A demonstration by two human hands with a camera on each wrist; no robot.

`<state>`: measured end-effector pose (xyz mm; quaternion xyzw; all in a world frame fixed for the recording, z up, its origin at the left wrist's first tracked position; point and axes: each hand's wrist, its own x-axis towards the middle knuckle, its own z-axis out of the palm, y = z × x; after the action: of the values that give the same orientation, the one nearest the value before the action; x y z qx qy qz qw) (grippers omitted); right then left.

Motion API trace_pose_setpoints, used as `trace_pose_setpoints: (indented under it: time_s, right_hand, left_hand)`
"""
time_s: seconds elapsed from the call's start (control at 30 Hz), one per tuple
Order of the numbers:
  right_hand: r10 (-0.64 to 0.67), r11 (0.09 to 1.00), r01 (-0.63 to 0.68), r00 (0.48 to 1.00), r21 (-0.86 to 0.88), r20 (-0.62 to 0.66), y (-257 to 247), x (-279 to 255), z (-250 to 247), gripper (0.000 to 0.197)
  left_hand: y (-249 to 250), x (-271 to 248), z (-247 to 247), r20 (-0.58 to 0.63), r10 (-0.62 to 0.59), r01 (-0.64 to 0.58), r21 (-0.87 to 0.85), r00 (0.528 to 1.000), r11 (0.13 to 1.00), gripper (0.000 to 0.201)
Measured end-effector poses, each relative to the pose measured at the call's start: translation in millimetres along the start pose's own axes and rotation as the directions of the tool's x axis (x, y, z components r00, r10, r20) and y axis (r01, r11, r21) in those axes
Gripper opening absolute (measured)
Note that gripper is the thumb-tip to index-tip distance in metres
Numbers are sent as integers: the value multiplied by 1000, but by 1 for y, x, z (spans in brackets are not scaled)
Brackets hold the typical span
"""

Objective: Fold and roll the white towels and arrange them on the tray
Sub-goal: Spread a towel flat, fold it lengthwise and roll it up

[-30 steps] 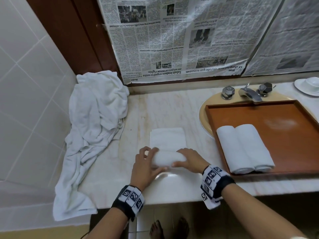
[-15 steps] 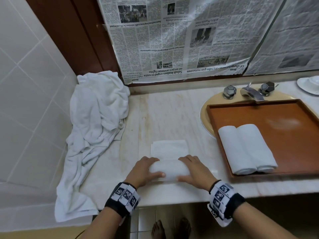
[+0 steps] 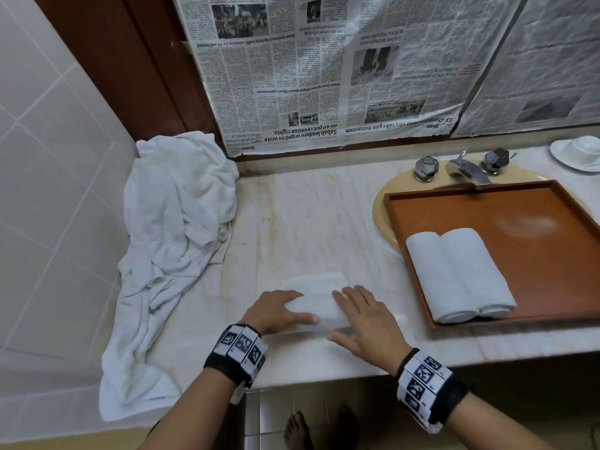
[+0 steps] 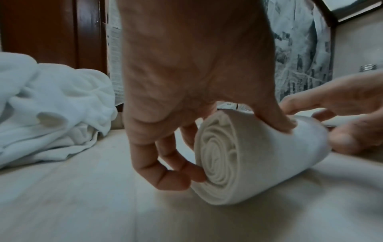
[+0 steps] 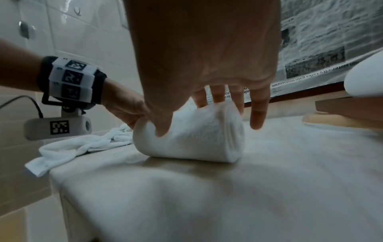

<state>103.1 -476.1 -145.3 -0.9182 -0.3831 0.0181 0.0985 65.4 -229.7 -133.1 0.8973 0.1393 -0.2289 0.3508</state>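
A white towel roll (image 3: pixel 319 311) lies on the marble counter near its front edge, with a short flat tail (image 3: pixel 315 280) of the same towel beyond it. My left hand (image 3: pixel 272 310) holds the roll's left end; in the left wrist view its thumb presses the roll (image 4: pixel 259 163) from above and its curled fingers touch the spiral end. My right hand (image 3: pixel 360 319) cups the right end, fingers over the top and thumb on the near side of the roll (image 5: pixel 192 139). Two rolled towels (image 3: pixel 457 274) lie side by side in the brown tray (image 3: pixel 535 254).
A heap of loose white towels (image 3: pixel 175 222) fills the counter's left corner against the tiled wall. The tray sits over the sink below the tap (image 3: pixel 467 167). A white cup and saucer (image 3: pixel 578 152) stands at the far right. Newspaper (image 3: pixel 324 76) covers the back wall.
Both hands have rolled the towel away from me. The roll has grown thicker and the flat tail beyond it has become much shorter.
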Motion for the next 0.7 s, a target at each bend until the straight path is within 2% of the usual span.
trace_pose_setpoints:
  time_s: [0.07, 0.13, 0.23, 0.37, 0.47, 0.57, 0.63, 0.7]
  right_hand:
    - [17, 1000, -16, 997, -12, 72, 4, 12, -3, 81]
    - [30, 999, -33, 979, 9, 200, 7, 27, -9, 85]
    - [62, 982, -125, 922, 142, 382, 9, 50, -20, 93]
    - [74, 935, -246, 840, 255, 538, 16, 77, -29, 101]
    - [93, 883, -349, 787, 315, 610, 22, 92, -33, 96]
    - [139, 870, -412, 733, 272, 665, 26, 92, -34, 101]
    - [151, 864, -435, 703, 253, 695, 26, 83, -33, 102]
    - [151, 839, -463, 702, 286, 696, 25, 71, -31, 95]
  left_hand:
    - [2, 1, 1, -19, -16, 15, -47, 1000, 999, 84]
    - [3, -2, 5, -41, -17, 17, -8, 999, 1000, 84]
    - [2, -4, 10, -84, -47, 48, 12, 995, 999, 89]
    - [9, 3, 0, -81, -57, 57, 3, 995, 998, 98]
    - [18, 10, -14, -23, -69, 70, 46, 997, 996, 88]
    - [21, 17, -25, 90, -134, 127, 80, 987, 989, 100]
    - [20, 18, -26, 133, -134, 115, 139, 982, 984, 101]
    - [20, 15, -22, 141, -135, 107, 189, 981, 976, 95]
